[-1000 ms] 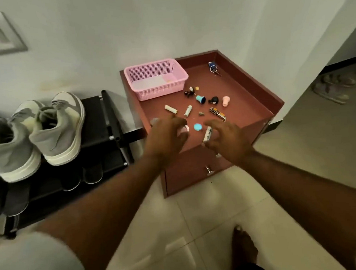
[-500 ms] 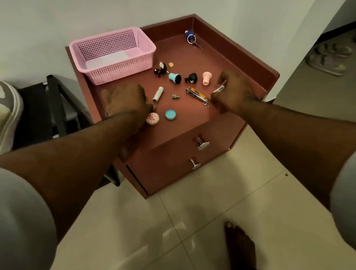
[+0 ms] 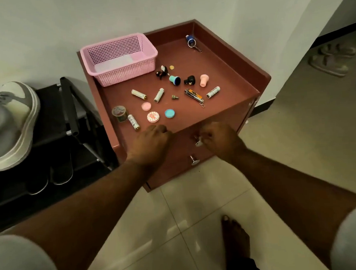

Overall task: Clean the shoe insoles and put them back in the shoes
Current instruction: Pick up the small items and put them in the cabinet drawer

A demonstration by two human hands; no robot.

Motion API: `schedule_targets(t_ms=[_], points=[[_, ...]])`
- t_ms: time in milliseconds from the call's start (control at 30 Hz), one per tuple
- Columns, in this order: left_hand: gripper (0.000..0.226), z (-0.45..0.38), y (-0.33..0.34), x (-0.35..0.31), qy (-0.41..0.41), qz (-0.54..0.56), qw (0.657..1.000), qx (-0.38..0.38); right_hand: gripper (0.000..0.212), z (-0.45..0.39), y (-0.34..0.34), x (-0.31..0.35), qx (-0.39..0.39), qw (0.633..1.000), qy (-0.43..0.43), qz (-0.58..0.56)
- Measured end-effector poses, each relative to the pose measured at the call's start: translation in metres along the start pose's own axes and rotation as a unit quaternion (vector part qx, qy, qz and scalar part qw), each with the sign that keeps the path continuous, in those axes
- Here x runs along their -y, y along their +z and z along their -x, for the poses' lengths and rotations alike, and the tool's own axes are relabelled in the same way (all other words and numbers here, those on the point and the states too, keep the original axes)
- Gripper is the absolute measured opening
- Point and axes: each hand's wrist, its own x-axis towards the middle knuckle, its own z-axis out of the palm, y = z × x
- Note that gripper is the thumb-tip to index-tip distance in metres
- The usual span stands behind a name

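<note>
We see one grey-and-white shoe (image 3: 7,126) with a thick pale sole, upright on its sole, well to the left of our left hand (image 3: 147,146); its insole isn't visible.

Dim, warm indoor light — soft glare on the floor tiles (image 3: 191,223), blurred, wide-angle-bent edges.

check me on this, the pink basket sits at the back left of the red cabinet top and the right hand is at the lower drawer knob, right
Not quite. In the head view the right hand is at the upper drawer knob; the lower drawer knob is untouched beneath it. The pink basket does sit at the back left of the red cabinet top.
</note>
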Motion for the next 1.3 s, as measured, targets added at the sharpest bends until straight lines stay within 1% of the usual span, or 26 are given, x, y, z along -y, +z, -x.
schedule_targets(t_ms=[67, 100, 167, 233, 333, 500, 600, 767, 933, 1000, 1100, 1233, 1300], points=[[0.029, -0.002, -0.004, 0.002, -0.025, -0.014, 1.000, 0.010, 0.025, -0.001, 0.010, 0.002, 0.059, 0.997, 0.015, 0.046], [0.028, -0.003, -0.006, 0.002, -0.036, -0.015, 0.999, 0.013, 0.027, -0.005, 0.014, 0.005, 0.075, 0.995, 0.033, 0.057], [0.027, -0.004, -0.008, -0.002, -0.046, -0.016, 0.999, 0.016, 0.023, -0.016, 0.021, 0.008, 0.101, 0.990, 0.067, 0.073], [0.025, -0.007, -0.010, -0.006, -0.057, -0.016, 0.998, 0.017, 0.020, -0.023, 0.026, 0.010, 0.113, 0.985, 0.096, 0.091], [0.023, -0.009, -0.015, -0.008, -0.071, -0.013, 0.997, 0.033, 0.019, -0.025, 0.028, 0.011, 0.115, 0.980, 0.113, 0.115], [0.021, -0.011, -0.020, -0.011, -0.092, 0.004, 0.995, 0.041, 0.022, -0.019, 0.027, 0.008, 0.116, 0.979, 0.105, 0.131], [0.020, -0.011, -0.022, -0.010, -0.108, 0.024, 0.993, 0.036, 0.019, -0.004, 0.021, 0.010, 0.110, 0.980, 0.112, 0.122], [0.020, -0.007, -0.021, -0.011, -0.114, 0.041, 0.993, 0.018, 0.021, 0.061, 0.002, 0.007, 0.145, 0.973, 0.115, 0.141], [0.018, -0.004, -0.022, -0.010, -0.124, 0.084, 0.989, 0.010, 0.024, 0.123, -0.014, 0.011, 0.190, 0.954, 0.144, 0.183], [0.018, -0.004, -0.022, -0.010, -0.136, 0.101, 0.986, 0.010, 0.025, 0.128, -0.012, 0.015, 0.194, 0.952, 0.152, 0.184], [0.018, -0.005, -0.020, -0.008, -0.145, 0.115, 0.983, 0.004, 0.024, 0.118, -0.010, 0.020, 0.201, 0.948, 0.141, 0.202], [0.019, -0.003, -0.007, -0.009, -0.143, 0.096, 0.985, -0.021, 0.025, 0.114, -0.011, 0.007, 0.245, 0.937, 0.099, 0.229], [0.019, 0.001, -0.003, -0.010, -0.146, 0.094, 0.984, -0.045, 0.026, 0.112, -0.015, 0.004, 0.250, 0.938, 0.077, 0.229]])
